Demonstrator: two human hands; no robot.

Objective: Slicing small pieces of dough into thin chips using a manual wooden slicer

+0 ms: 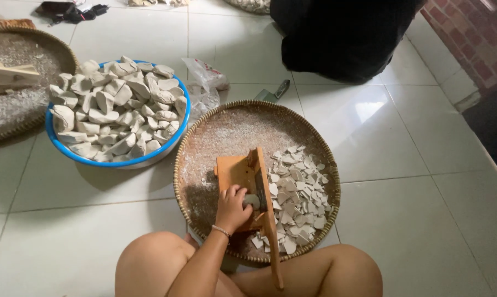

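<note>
My left hand presses a pale grey chunk against the wooden slicer, fingers curled over the chunk and holding it snug at the blade edge. My right hand is out of sight, so I cannot tell whether it grips anything; the long wooden handle runs down from the slicer toward my knees. To do this well, I judge I should keep my fingertips on the near side of the chunk, well back from the blade, and feed it forward a little at a time so the pieces come off even and thin. Just right of my hand, past the blade, the cut slices lie heaped in the woven tray, which also carries the slicer. I think the board must sit flat and steady so it does not rock. Up and left of my hand, well apart, stands the blue basin piled with whole chunks, close enough to reach over for one.
</note>
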